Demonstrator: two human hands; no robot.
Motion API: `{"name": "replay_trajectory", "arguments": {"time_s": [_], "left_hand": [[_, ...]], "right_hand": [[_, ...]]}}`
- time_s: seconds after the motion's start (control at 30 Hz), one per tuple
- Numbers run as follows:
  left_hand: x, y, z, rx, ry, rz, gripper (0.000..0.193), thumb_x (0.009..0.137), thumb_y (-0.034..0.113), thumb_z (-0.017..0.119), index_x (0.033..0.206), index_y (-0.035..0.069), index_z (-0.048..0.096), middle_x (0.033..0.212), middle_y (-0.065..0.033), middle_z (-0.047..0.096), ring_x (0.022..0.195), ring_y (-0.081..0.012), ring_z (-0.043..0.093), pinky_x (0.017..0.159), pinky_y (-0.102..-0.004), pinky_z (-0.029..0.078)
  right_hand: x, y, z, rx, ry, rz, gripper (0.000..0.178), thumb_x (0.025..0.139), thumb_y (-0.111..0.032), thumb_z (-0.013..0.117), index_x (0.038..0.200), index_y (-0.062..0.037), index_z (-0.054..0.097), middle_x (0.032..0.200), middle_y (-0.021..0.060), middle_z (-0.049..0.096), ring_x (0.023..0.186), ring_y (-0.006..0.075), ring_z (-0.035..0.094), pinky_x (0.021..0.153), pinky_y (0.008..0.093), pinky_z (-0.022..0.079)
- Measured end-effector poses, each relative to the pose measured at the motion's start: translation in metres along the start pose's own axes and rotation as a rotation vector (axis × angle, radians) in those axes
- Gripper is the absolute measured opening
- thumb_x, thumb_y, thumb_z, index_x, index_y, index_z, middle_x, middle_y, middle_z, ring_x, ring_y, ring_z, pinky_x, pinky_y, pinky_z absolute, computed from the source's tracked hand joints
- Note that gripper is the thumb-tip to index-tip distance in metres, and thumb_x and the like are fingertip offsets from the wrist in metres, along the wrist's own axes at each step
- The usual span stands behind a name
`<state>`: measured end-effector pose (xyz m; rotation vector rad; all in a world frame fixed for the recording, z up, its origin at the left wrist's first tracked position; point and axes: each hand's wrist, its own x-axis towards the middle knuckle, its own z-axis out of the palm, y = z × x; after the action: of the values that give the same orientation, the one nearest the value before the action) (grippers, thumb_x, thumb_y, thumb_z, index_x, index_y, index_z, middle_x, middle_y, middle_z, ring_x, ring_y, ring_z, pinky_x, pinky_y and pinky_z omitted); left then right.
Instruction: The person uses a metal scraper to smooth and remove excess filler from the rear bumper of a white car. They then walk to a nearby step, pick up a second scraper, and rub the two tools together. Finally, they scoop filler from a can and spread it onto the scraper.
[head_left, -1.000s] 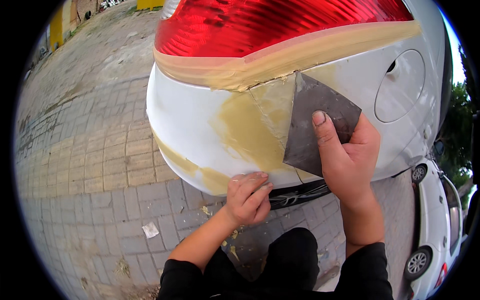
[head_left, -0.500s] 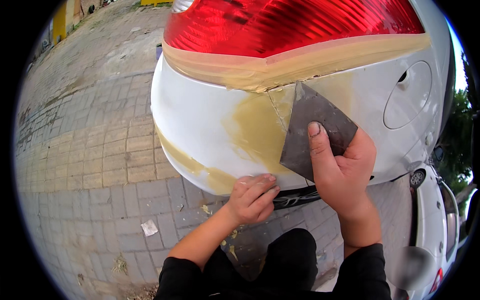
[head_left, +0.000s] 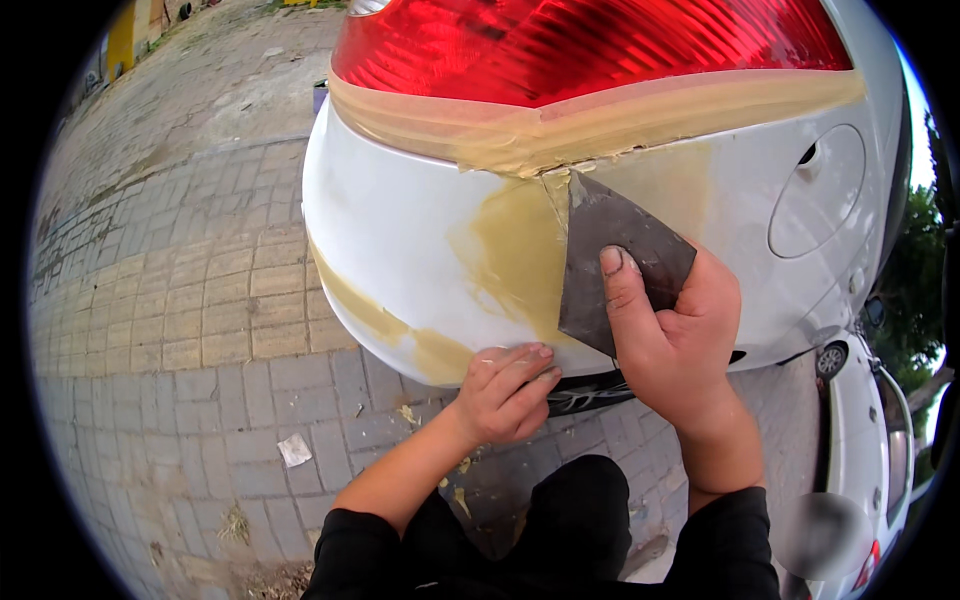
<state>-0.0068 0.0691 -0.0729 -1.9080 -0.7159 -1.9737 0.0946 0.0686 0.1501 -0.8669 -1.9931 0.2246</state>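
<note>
My right hand [head_left: 675,325] grips a dark grey, flat putty spreader [head_left: 622,262], its thumb lying across the face. The spreader's left edge rests on the white car bumper [head_left: 390,230], along the seam beside a tan patch of filler [head_left: 515,245]. At the lower edge of the bumper my left hand [head_left: 505,393] is closed, its curled fingers pressed together against the panel. Whatever those fingers hold, if anything, is hidden. Above, cream masking tape [head_left: 700,107] borders a red tail light [head_left: 590,45].
A round fuel flap [head_left: 818,190] is on the panel at right. Below the bumper shows part of a dark tyre [head_left: 590,393]. Paving bricks [head_left: 220,290] spread to the left, with a white scrap [head_left: 294,450] on them. Another white car [head_left: 868,430] stands at right.
My right hand and the spreader have shifted slightly left, over the seam and to the filler's edge. My left hand stays in place at the bumper's lower edge.
</note>
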Motion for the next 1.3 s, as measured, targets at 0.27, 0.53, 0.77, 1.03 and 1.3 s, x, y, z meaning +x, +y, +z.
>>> {"name": "replay_trajectory", "arguments": {"time_s": [0.27,0.53,0.77,1.03,1.3], "left_hand": [[-0.001,0.002,0.004,0.019,0.024,-0.002,0.039,0.069,0.005,0.065,0.107,0.003,0.070,0.120,-0.0139,0.067,0.108,-0.0295,0.065,0.083,-0.0383,0.049],[-0.001,0.002,0.001,0.033,0.010,-0.010,0.040,0.068,0.004,0.064,0.107,0.002,0.070,0.119,-0.0148,0.066,0.107,-0.0306,0.064,0.083,-0.0389,0.049],[0.001,0.007,0.003,0.002,0.003,-0.039,0.042,0.065,-0.005,0.064,0.107,0.002,0.066,0.119,-0.0162,0.063,0.100,-0.0330,0.065,0.080,-0.0402,0.047],[0.006,0.012,0.001,0.017,0.003,-0.079,0.042,0.066,-0.004,0.065,0.108,0.002,0.066,0.118,-0.0177,0.063,0.100,-0.0341,0.065,0.084,-0.0421,0.047],[0.013,0.018,0.000,0.024,-0.009,-0.114,0.043,0.069,-0.003,0.065,0.112,0.001,0.064,0.117,-0.0199,0.063,0.102,-0.0365,0.063,0.088,-0.0443,0.048]], "right_hand": [[-0.001,0.003,0.000,-0.056,-0.044,-0.052,0.010,0.090,-0.005,0.070,0.094,0.0037,0.067,0.076,0.0140,0.066,0.064,0.0245,0.064,0.060,0.0330,0.051],[0.002,0.002,0.001,-0.062,-0.047,-0.070,0.012,0.090,-0.006,0.069,0.094,0.0046,0.066,0.075,0.0150,0.065,0.062,0.0293,0.063,0.057,0.0361,0.049],[0.003,0.002,0.002,-0.146,-0.028,-0.131,0.013,0.089,-0.006,0.069,0.094,0.0051,0.065,0.074,0.0165,0.064,0.062,0.0338,0.062,0.056,0.0392,0.048],[0.006,-0.001,-0.002,-0.094,-0.048,-0.111,0.011,0.088,-0.006,0.069,0.091,0.0035,0.065,0.074,0.0169,0.063,0.064,0.0357,0.061,0.057,0.0417,0.047],[0.010,-0.001,-0.008,-0.226,-0.069,-0.179,0.018,0.089,-0.010,0.068,0.079,0.0018,0.058,0.068,0.0178,0.058,0.061,0.0381,0.057,0.056,0.0442,0.045]]}}
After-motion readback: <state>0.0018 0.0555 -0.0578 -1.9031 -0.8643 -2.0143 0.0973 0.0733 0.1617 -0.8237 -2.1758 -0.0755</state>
